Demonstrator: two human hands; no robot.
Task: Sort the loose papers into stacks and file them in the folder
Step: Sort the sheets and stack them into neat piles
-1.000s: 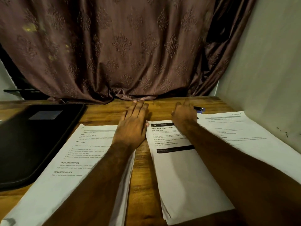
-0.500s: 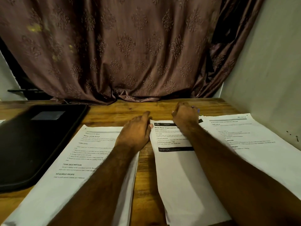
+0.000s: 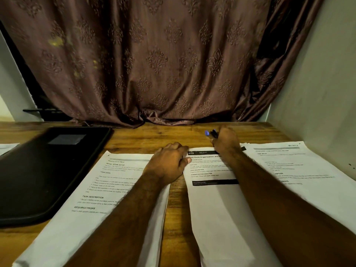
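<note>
— Both hands first; what are they doing?
— Right hand has curled round a pen it only reached for before; left hand was flat, now its fingers are bent on the middle stack.
— And the folder?
— Closed, black, left of the left stack; right stack sits beside the wall; nothing filed.
</note>
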